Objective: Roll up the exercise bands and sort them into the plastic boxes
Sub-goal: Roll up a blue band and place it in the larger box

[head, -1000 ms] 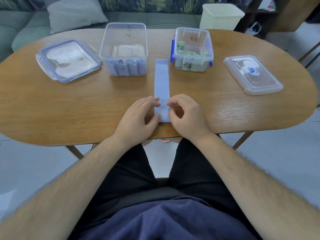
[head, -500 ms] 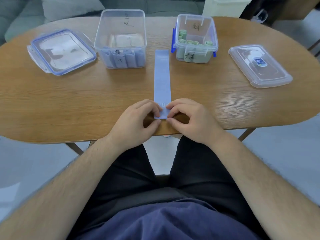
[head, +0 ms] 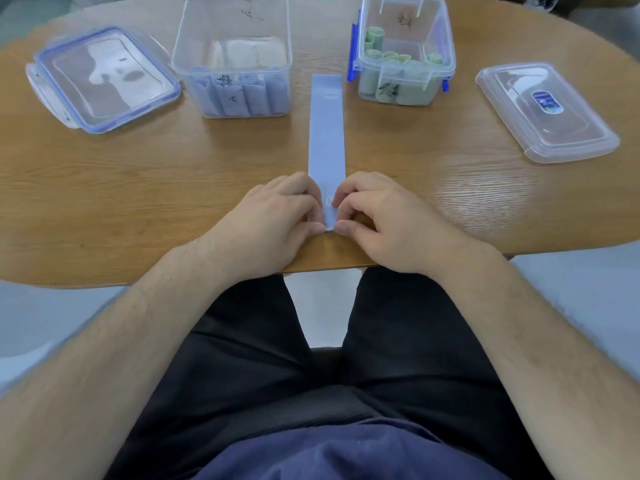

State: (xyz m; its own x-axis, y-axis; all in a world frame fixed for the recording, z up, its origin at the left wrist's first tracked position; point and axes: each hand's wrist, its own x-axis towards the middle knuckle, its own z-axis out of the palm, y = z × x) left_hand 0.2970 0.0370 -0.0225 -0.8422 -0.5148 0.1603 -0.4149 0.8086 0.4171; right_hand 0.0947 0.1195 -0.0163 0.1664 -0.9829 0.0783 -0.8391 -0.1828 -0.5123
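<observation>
Blue flat band (head: 326, 133), woodgrain oval table (head: 138, 188)

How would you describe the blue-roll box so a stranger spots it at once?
On the table, two open clear boxes stand at the far side. It is the left box, the taller. It holds blue rolls; its neighbour holds green rolls.

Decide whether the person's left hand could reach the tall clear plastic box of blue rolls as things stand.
Probably yes: only bare wooden table lies between the left hand, pinching the flat blue band, and the tall clear plastic box, whose blue-rimmed lid lies aside.
</observation>
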